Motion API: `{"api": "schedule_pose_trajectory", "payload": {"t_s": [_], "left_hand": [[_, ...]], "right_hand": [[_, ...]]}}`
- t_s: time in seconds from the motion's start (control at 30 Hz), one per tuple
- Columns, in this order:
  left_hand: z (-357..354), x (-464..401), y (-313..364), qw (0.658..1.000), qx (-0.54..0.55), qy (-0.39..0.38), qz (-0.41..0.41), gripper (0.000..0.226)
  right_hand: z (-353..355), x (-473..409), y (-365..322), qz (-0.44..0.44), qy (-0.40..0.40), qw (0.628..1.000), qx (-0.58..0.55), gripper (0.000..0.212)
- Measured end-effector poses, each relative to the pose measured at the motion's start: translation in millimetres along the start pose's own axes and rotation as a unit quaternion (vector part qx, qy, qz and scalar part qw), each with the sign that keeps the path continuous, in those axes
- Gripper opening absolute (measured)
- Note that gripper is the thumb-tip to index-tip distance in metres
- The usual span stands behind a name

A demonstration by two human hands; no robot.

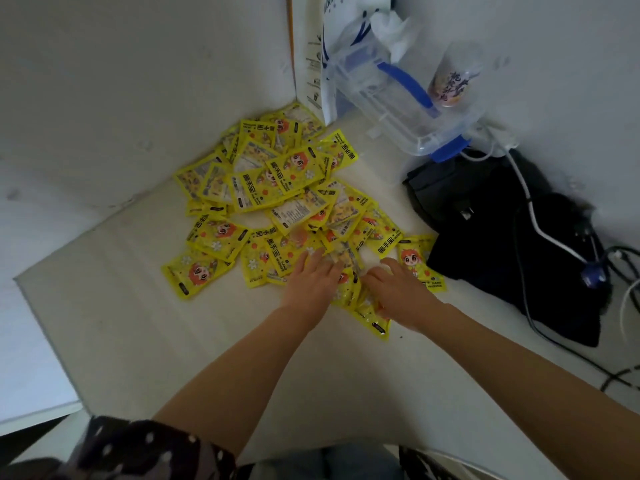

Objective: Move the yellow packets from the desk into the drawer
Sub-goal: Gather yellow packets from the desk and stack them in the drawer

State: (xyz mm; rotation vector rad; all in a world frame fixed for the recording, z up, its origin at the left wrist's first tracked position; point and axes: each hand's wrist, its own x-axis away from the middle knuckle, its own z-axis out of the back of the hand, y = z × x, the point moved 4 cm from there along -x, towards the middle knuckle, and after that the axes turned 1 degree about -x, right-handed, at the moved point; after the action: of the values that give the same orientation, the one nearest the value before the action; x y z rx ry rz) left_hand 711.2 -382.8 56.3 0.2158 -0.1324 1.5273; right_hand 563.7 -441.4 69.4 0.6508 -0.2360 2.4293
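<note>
A heap of several yellow hand-warmer packets [273, 188] with an orange cartoon face lies spread across the white desk [145, 341], reaching back into the corner. My left hand [310, 282] lies flat on packets at the near edge of the heap, fingers fairly straight. My right hand [398, 289] rests close beside it, fingers bent over a small bunch of packets [367, 306] that sticks out beneath both hands. One packet [420, 263] lies apart on the right. No drawer is in view.
A black bag [512, 244] with white and dark cables over it fills the right side of the desk. Behind it stand a clear plastic box with blue clips [408, 109], a cup [453, 77] and a white printed bag [332, 46]. White walls enclose the corner.
</note>
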Motion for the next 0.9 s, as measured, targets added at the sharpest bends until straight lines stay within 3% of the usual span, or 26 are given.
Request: {"api": "schedule_pose_trajectory", "payload": {"t_s": [0.13, 0.2, 0.3, 0.37, 0.53, 0.67, 0.9], "left_hand": [[2.2, 7.2, -2.3, 1.000, -0.005, 0.000, 0.011, 0.048], [4.1, 11.5, -4.0, 0.998, -0.022, 0.052, 0.006, 0.033], [9.9, 19.5, -7.1, 0.994, -0.003, 0.111, 0.021, 0.035], [7.0, 25.7, -8.2, 0.994, 0.003, 0.104, 0.037, 0.023], [-2.9, 36.0, -12.3, 0.992, 0.066, 0.068, 0.079, 0.036], [-5.3, 37.9, -15.1, 0.988, 0.111, 0.051, 0.090, 0.018], [18.4, 28.4, -38.4, 0.962, 0.216, 0.072, 0.154, 0.020]], "right_hand": [[0.8, 1.9, 1.3, 0.020, -0.012, 1.000, 0.018, 0.062], [-1.4, 2.3, -0.2, 0.025, -0.012, 0.999, 0.025, 0.061], [-4.2, 2.3, -4.0, 0.030, -0.007, 0.999, 0.023, 0.056], [-3.9, 4.7, -6.2, 0.034, -0.003, 0.999, 0.019, 0.053], [-6.4, 10.4, -6.4, 0.026, 0.012, 1.000, 0.011, 0.053], [-14.6, 14.4, -10.3, 0.017, 0.016, 0.999, -0.027, 0.044], [2.2, 17.5, 13.7, -0.081, 0.066, 0.975, -0.198, 0.033]]}}
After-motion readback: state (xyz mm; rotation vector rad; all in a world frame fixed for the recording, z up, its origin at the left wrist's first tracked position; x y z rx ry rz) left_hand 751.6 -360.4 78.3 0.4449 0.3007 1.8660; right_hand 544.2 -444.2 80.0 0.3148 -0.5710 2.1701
